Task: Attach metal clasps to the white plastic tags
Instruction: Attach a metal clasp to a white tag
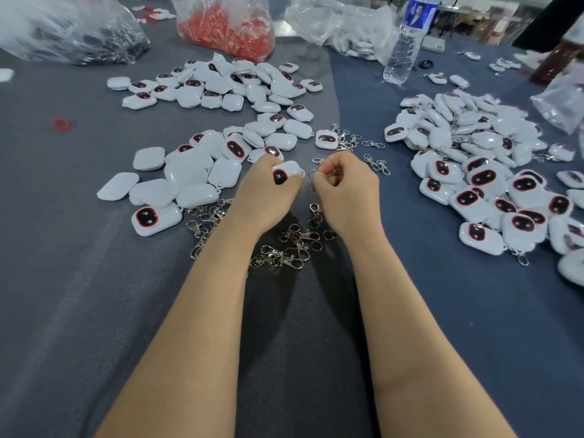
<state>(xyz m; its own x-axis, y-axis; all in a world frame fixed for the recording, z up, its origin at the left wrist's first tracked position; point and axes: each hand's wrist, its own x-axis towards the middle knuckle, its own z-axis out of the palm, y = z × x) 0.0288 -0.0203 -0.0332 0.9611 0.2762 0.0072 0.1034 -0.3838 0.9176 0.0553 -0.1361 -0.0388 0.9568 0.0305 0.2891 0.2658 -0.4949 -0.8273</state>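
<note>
Grey cloth (pixel 79 279) covers the near and left part of the table, and a darker blue cloth (pixel 458 311) lies over its right part; the room past the far edge is a blur. A heap of clasps (pixel 284 245) lies loose on the grey cloth between two bare forearms, which hide its outer parts.

Just beyond the heap, the left hand (pixel 268 194) grips a white tag (pixel 284 173), its fingers curled round it and its dark, red-rimmed window facing up. Beside it, the right hand (pixel 347 191) pinches a small metal clasp (pixel 311 174) by its ring, close to the tag's right edge; whether ring and tag touch cannot be told.

Left of the heap and a little beyond it lies a spread of tags (pixel 189 175), several face down; farther beyond sits a second pile (pixel 221 86). Right of the heap, on the blue cloth, is a large pile of tags with clasps on them (pixel 474 172). Beyond the heap and slightly right, a few scattered clasps (pixel 347 139) lie near a single tag.

Far beyond the heap stands a clear bag of red pieces (pixel 227 30); far beyond and left is a clear bag of dark metal parts (pixel 72 36); far beyond and right, a crumpled clear bag (pixel 341 23) and an upright water bottle (pixel 406 42). Well left of the heap lies a small red ring (pixel 59 124).
</note>
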